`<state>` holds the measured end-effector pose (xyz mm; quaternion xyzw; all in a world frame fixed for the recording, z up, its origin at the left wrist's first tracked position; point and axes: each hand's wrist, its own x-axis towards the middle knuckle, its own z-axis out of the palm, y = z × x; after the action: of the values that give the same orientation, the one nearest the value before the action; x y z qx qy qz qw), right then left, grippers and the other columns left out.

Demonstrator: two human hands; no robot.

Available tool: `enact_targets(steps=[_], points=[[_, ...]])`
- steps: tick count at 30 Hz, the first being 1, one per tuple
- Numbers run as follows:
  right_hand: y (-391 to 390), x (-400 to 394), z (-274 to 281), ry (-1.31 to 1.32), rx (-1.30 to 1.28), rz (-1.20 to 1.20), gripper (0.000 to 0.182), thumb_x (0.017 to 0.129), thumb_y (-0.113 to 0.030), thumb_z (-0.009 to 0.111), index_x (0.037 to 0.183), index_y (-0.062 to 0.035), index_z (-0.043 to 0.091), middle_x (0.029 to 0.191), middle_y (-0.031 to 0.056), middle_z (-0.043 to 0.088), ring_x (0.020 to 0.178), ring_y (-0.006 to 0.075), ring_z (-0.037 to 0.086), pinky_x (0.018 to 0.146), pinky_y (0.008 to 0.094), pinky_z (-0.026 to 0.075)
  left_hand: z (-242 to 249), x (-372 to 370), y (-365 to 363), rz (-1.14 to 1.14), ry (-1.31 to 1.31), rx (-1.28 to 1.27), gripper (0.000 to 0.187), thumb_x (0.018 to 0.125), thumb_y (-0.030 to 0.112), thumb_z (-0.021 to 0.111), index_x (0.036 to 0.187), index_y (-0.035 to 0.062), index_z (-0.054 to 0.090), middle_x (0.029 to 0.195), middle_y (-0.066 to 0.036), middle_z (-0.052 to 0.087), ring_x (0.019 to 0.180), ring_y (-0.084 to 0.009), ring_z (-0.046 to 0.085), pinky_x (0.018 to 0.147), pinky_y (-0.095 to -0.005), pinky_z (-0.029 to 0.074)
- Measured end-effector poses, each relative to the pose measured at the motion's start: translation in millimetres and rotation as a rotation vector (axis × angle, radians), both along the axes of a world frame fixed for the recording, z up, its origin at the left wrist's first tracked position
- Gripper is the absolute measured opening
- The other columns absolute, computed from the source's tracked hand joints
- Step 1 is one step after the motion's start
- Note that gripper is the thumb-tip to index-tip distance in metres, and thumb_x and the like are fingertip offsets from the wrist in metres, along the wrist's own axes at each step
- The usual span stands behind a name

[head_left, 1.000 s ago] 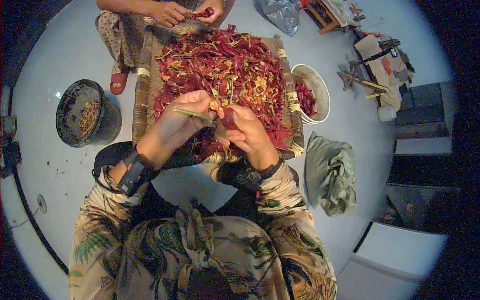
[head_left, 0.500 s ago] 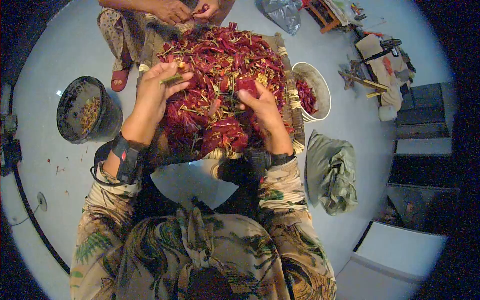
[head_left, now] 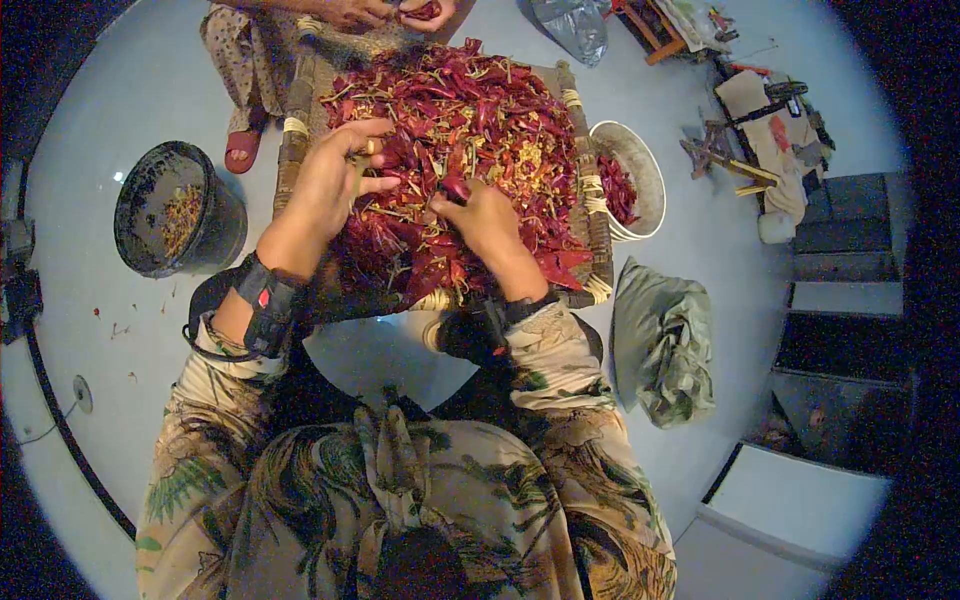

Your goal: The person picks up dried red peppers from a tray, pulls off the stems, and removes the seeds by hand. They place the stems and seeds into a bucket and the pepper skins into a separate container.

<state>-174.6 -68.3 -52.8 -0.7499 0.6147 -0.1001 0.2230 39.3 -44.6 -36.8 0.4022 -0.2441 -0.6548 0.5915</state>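
Note:
A heap of dried red chilies (head_left: 440, 100), mixed with stems and yellow seeds, lies on a woven tray (head_left: 292, 165) with a bound rim. My right hand (head_left: 485, 222) is over the near part of the heap, thumb and fingers closed on a dark red chili (head_left: 456, 189). To its left, my left hand (head_left: 325, 190) hovers at the heap's left side. Its fingers are spread and point right, and a ring shows on one of them. Nothing clearly shows held in it.
Across the tray, another person's hands (head_left: 425, 12) hold a red chili. A black bucket (head_left: 215, 215) with stems and scraps stands left. At right are a white bucket (head_left: 652, 190) with red chilies and a green-grey bag (head_left: 660, 340). A plastic bag (head_left: 575, 30) lies beyond.
My right hand has moved left and a little nearer, with a chili in it. The green stem seen in my left hand is no longer visible there, and its fingers have spread.

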Motion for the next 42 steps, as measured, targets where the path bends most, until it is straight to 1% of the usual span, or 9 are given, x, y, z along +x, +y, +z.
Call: enact_targets(steps=[5, 8, 9, 13, 24, 31, 33, 36, 42], points=[[-5.4, 1.2, -28.2, 0.001, -0.077, 0.016, 0.035, 0.074, -0.033, 0.07, 0.092, -0.0039, 0.065, 0.08, 0.0175, 0.066, 0.075, 0.0314, 0.064, 0.068, 0.0412, 0.049, 3.5, -3.6, 2.1, -0.002, -0.173, 0.059, 0.029, 0.086, 0.024, 0.049, 0.104, 0.0047, 0.06, 0.078, 0.003, 0.05, 0.066, -0.0092, 0.048, 0.058, -0.0257, 0.052], [-30.5, -17.9, -76.6, -0.819, 0.179, -0.037, 0.026, 0.078, -0.021, 0.069, 0.096, -0.0029, 0.063, 0.081, 0.0085, 0.066, 0.069, 0.0204, 0.063, 0.063, 0.0322, 0.049, 0.3, -9.0, 2.6, 0.004, -0.297, 0.044, 0.023, 0.085, 0.025, 0.055, 0.097, 0.007, 0.062, 0.075, 0.005, 0.051, 0.064, -0.0065, 0.047, 0.053, -0.0219, 0.047], [-19.9, -12.0, -32.1, -0.917, 0.249, -0.025, 0.021, 0.082, -0.015, 0.066, 0.099, -0.0038, 0.059, 0.081, 0.0011, 0.062, 0.064, 0.0101, 0.056, 0.057, 0.0221, 0.044, 0.8, -12.4, 3.9, -0.005, -0.353, 0.023, 0.021, 0.084, 0.025, 0.057, 0.094, 0.0074, 0.063, 0.074, 0.005, 0.051, 0.063, -0.0056, 0.046, 0.052, -0.0208, 0.045], [-11.7, -16.8, 12.8, -1.153, 0.487, -0.15, 0.016, 0.083, -0.017, 0.066, 0.093, -0.0082, 0.058, 0.075, -0.0005, 0.059, 0.059, 0.0062, 0.05, 0.05, 0.0195, 0.037, -4.3, -22.1, 7.6, -0.176, -0.509, -0.057, 0.021, 0.083, 0.028, 0.062, 0.089, 0.008, 0.064, 0.074, 0.005, 0.055, 0.062, -0.0037, 0.047, 0.05, -0.0187, 0.039], [-2.5, -17.1, 15.7, -1.305, 0.569, -0.143, 0.018, 0.083, -0.014, 0.064, 0.099, -0.0083, 0.06, 0.084, 0.0006, 0.061, 0.076, 0.0102, 0.057, 0.062, 0.0232, 0.047, -12.6, -47.9, 14.5, -0.24, -0.412, -0.286, 0.012, 0.084, 0.014, 0.062, 0.088, 0.0022, 0.062, 0.081, 0.001, 0.061, 0.075, -0.0042, 0.053, 0.069, -0.0199, 0.042], [-35.6, -58.0, 16.5, -1.457, 0.358, -0.372, 0.011, 0.084, -0.013, 0.062, 0.092, -0.0078, 0.057, 0.084, 0.0041, 0.061, 0.073, 0.015, 0.059, 0.065, 0.0279, 0.052, -16.9, -42.9, 13.4, -0.173, -0.495, -0.133, 0.011, 0.081, 0.019, 0.067, 0.083, 0.0092, 0.063, 0.066, 0.008, 0.055, 0.054, -0.0007, 0.043, 0.047, -0.0174, 0.03], [-74.8, -99.7, 5.6, -1.958, 0.179, -0.48, 0.02, 0.086, -0.017, 0.06, 0.102, -0.0052, 0.055, 0.094, 0.0076, 0.061, 0.087, 0.0217, 0.06, 0.073, 0.0396, 0.055, -17.9, -42.9, 11.8, -0.134, -0.51, -0.16, 0.011, 0.081, 0.02, 0.066, 0.082, 0.0094, 0.063, 0.064, 0.008, 0.053, 0.052, -0.0005, 0.041, 0.045, -0.0178, 0.029], [-88.3, -153.4, 20.0, -2.124, 0.271, -0.669, 0.027, 0.092, -0.02, 0.052, 0.108, 0.0015, 0.051, 0.098, 0.015, 0.059, 0.094, 0.0278, 0.058, 0.08, 0.0413, 0.054, -12.3, -45.4, 13.0, -0.124, -0.506, -0.156, 0.012, 0.083, 0.021, 0.065, 0.081, 0.0092, 0.062, 0.062, 0.008, 0.051, 0.051, -0.0006, 0.039, 0.045, -0.0181, 0.028], [-89.8, -123.9, -5.0, -1.547, 0.143, -0.474, 0.025, 0.09, -0.016, 0.05, 0.104, 0.0037, 0.055, 0.094, 0.0147, 0.061, 0.088, 0.024, 0.062, 0.073, 0.037, 0.056, -16.0, -38.5, 7.6, -0.088, -0.463, -0.146, 0.012, 0.084, 0.02, 0.063, 0.081, 0.0081, 0.062, 0.062, 0.008, 0.05, 0.05, -0.0013, 0.039, 0.046, -0.0182, 0.03]])
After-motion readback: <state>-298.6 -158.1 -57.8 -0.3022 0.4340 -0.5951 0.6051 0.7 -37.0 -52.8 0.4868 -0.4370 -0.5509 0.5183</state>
